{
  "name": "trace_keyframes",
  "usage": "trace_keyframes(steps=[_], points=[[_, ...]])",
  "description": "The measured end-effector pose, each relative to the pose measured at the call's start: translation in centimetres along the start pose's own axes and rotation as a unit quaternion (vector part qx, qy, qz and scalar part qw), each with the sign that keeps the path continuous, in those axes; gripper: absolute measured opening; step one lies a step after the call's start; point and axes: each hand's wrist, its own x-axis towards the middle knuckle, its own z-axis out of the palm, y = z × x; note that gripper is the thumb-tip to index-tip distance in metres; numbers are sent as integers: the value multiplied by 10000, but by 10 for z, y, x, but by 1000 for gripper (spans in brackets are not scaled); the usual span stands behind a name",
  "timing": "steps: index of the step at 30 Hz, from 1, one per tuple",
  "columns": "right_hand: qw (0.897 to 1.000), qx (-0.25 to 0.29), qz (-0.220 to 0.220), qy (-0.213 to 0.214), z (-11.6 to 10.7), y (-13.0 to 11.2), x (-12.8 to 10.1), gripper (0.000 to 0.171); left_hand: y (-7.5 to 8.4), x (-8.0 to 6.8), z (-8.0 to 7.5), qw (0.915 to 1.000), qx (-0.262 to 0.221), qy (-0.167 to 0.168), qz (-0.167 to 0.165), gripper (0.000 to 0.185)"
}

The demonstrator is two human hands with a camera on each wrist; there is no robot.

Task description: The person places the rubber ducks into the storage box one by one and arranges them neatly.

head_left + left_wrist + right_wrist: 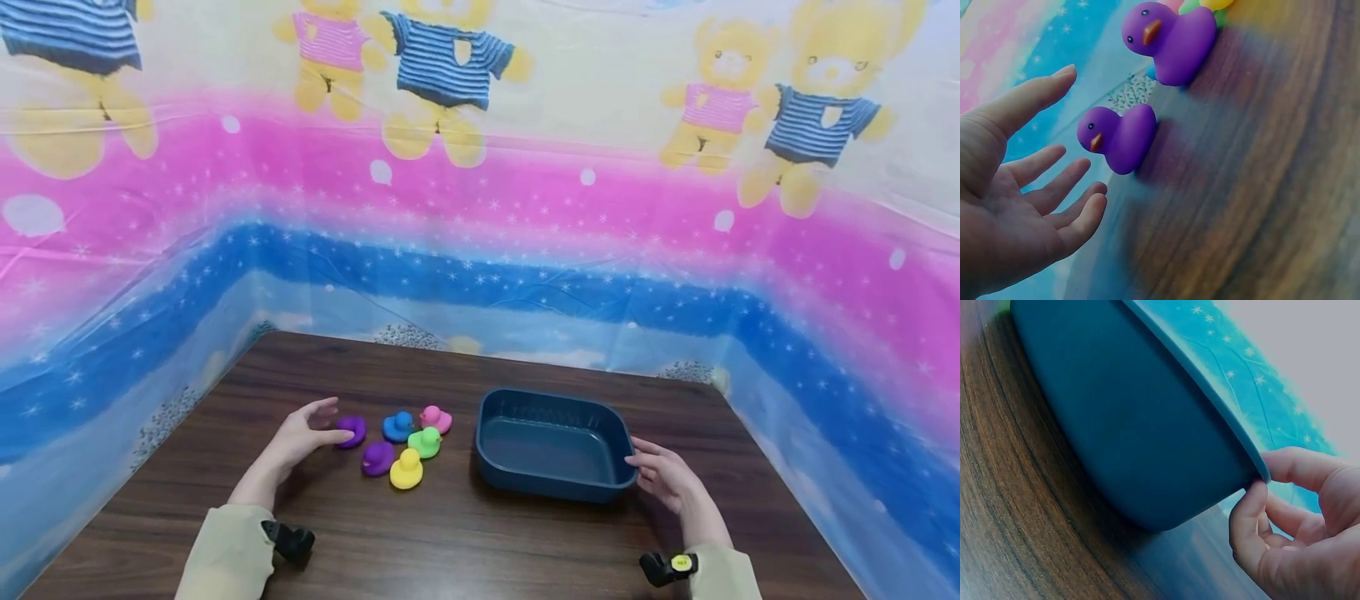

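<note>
Head view: the right hand [667, 482] is pinching the tray [551, 487] on the desk's [465, 550] right-edge side, presumably steadying it, while the unclenched, empty left hand [296, 437] is hovering beside the leftmost purple duck [356, 427].

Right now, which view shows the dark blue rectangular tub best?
The head view: the dark blue rectangular tub appears uncropped, its inside visible. The right wrist view shows only its outside, cropped at the top; the left wrist shows none.

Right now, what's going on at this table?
A person's right hand pinches a dark blue bin by the rim at its right end. Their left hand is open beside the leftmost purple duck, holding nothing. That duck and five other ducks sit on the wooden table, left of the bin.
</note>
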Motion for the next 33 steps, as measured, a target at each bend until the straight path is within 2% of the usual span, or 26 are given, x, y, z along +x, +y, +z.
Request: trace_keyframes(steps=[9,18,24,33], points=[[9997,151,-171,-23,7,4,0,69,-1,2,4,10000,-44,56,-47,83],[9998,151,-147,-15,15,5,-1,66,1,5,10,9999,-104,11,-37,80],[9994,254,-177,-129,17,4,-3,65,2,7,12,9999,-83,55,-68,76],[9982,68,-124,-583,15,2,0,70,-2,5,13,9998,69,59,-188,65]])
